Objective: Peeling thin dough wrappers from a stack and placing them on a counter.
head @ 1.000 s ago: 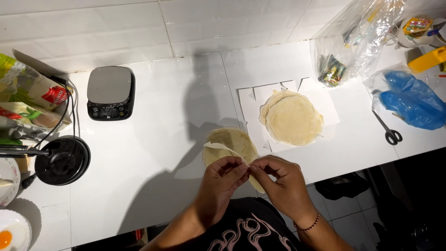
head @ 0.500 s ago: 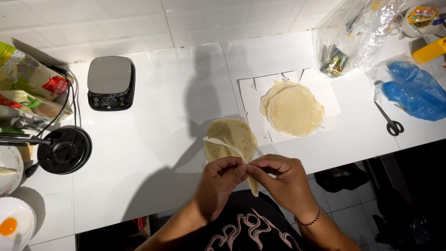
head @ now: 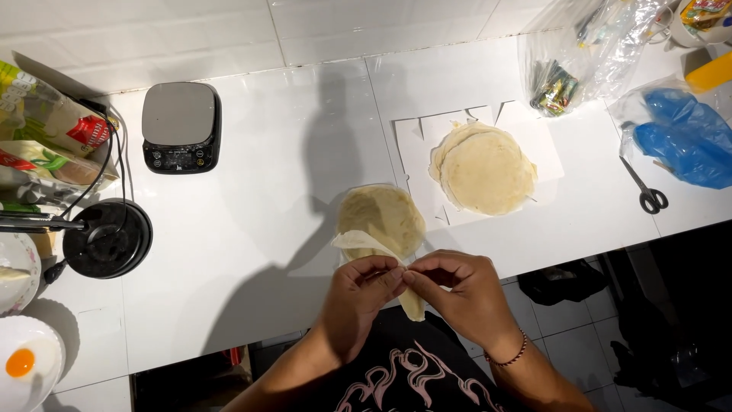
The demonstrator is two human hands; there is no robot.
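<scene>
Pinching the near edge of a thin round dough sheet (head: 381,221), both hands meet at the front rim of the white counter (head: 252,252). The left hand (head: 358,297) and the right hand (head: 457,294) have their fingers closed narrow on the sheet, thumb against forefinger, tips touching one another. The sheet lies partly on the counter with a flap (head: 362,242) lifted and folded back over it, and a strip (head: 412,305) hangs down past the fingers over the counter's edge.

To do this peeling well, I judge the grip should stay light and close to the seam, pulling slowly and flat so the thin layer does not tear.

A stack of similar rounds (head: 482,168) rests on cut white paper (head: 415,149) to the right, apart from the hands. Farther off sit a kitchen scale (head: 181,126), scissors (head: 644,187), blue gloves (head: 682,137) and a bowl with an egg yolk (head: 23,366).
</scene>
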